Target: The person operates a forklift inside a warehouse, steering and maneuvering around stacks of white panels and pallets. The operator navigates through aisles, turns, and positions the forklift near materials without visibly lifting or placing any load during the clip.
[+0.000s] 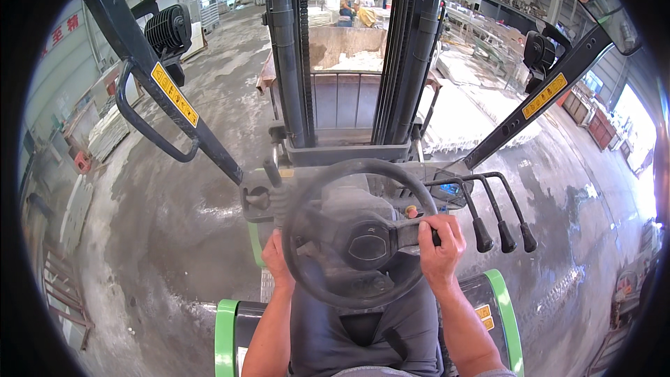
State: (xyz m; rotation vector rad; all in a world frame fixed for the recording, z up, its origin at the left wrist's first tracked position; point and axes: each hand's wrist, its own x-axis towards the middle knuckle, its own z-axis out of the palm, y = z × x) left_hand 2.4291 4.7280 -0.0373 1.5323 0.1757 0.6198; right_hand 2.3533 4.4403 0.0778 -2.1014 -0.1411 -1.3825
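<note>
I sit at the controls of a forklift, with its black steering wheel [368, 246] in front of me. My left hand [278, 262] is closed at the wheel's left rim, its fingers partly hidden. On the right side, my right hand [442, 246] wraps round the rim, thumb on top. Just right of that hand hang several black-knobbed levers, the middle one [507, 237] among them. A short dark lever [272, 172] stands on the dash, left of the wheel. A red button [411, 211] shows behind the wheel.
Beyond the dark mast [285, 63] stands a large rusty metal bin [345, 101] with white material inside. Two people [364, 1] are at the back. White slabs [481, 115] lie right of the bin. A metal rack [63, 276] stands at the left; crates [600, 126] line the far right.
</note>
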